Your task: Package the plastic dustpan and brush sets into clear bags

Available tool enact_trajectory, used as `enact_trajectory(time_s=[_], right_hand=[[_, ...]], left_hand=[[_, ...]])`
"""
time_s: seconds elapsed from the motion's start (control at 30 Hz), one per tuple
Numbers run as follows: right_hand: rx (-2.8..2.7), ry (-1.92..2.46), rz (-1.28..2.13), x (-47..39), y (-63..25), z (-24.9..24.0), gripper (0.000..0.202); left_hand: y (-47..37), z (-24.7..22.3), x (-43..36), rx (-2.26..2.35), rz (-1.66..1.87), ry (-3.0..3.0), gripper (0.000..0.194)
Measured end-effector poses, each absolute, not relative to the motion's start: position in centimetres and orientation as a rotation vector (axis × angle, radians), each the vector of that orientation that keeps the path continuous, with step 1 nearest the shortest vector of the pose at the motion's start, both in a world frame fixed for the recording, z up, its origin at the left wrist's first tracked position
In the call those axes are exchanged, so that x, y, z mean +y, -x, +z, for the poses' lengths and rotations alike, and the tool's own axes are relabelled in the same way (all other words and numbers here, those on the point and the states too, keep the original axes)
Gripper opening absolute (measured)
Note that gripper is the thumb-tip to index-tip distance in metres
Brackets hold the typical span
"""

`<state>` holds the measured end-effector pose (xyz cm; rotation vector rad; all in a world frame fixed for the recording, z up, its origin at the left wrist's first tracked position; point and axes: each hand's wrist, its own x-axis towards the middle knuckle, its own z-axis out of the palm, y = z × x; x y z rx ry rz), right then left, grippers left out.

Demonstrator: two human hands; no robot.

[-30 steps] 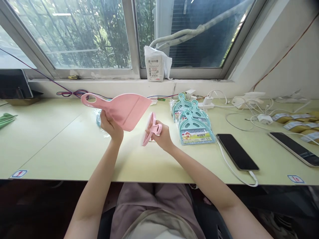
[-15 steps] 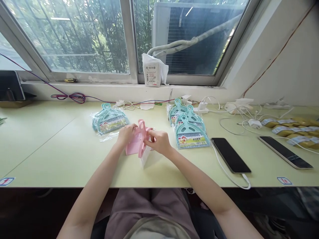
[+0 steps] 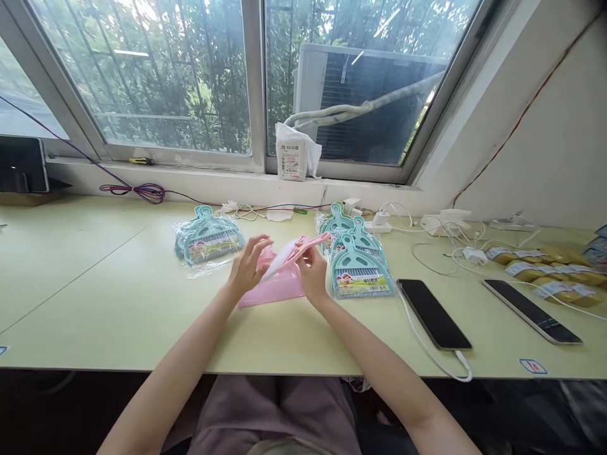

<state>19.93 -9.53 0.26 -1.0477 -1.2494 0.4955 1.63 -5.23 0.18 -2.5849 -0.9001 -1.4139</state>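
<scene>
A pink dustpan [image 3: 272, 292] lies on the table between my hands. Above it, a small pink brush [image 3: 308, 245] with white bristles [image 3: 281, 260] is tilted, its handle end toward the right. My right hand [image 3: 313, 273] is closed on the pink part of the brush, fingertips pinching its lower edge. My left hand [image 3: 247, 268] is at the bristle side, fingers apart and arched, thumb close to the bristles; whether it touches them is hard to make out. Part of the dustpan is hidden behind the brush and my left fingers.
Wrapped turquoise dustpan-and-brush sets lie at left [image 3: 211, 237] and right [image 3: 363, 272]. Further right are a phone [image 3: 434, 314] with a white cable, a second phone [image 3: 531, 311] and yellow packs [image 3: 564, 291]. Cables run along the wall; a tissue pack [image 3: 291, 158] stands on the sill.
The brush has turned from upright, bristles down, to a slant with its bristles toward my left hand. My left fingers have opened and the dustpan shows flatter. The view has tilted up slightly.
</scene>
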Motion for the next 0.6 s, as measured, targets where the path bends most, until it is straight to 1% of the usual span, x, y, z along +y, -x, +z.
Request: enact_trajectory(time_s=[0.1,0.2,0.27,0.37,0.47,0.6], right_hand=[[-1.223,1.039,0.487,-9.3,-19.8,-0.1,0.025],[-1.213,1.003,0.496,-9.2,-19.6,-0.5,0.028],[-1.245,0.951,0.523,-9.3,-19.4,-0.8,0.032],[-1.344,0.905,0.545,-9.4,-19.0,-1.1,0.035],[-1.426,0.895,0.496,-9.5,-18.8,-1.3,0.031],[-1.54,0.891,0.309,-9.8,-19.0,-1.2,0.033]], left_hand=[[-1.9,0.5,-5.8,-0.763,-1.356,2.538,0.061],[-2.4,0.5,-5.8,-0.756,-1.211,2.498,0.061],[-2.7,0.1,-5.5,-0.794,-1.149,2.486,0.054],[-3.0,-1.0,-4.9,-0.886,-1.138,2.525,0.038],[-3.1,-1.6,-4.6,-1.03,-1.223,2.617,0.03],[-3.0,-0.8,-4.7,-1.371,-1.601,2.529,0.019]])
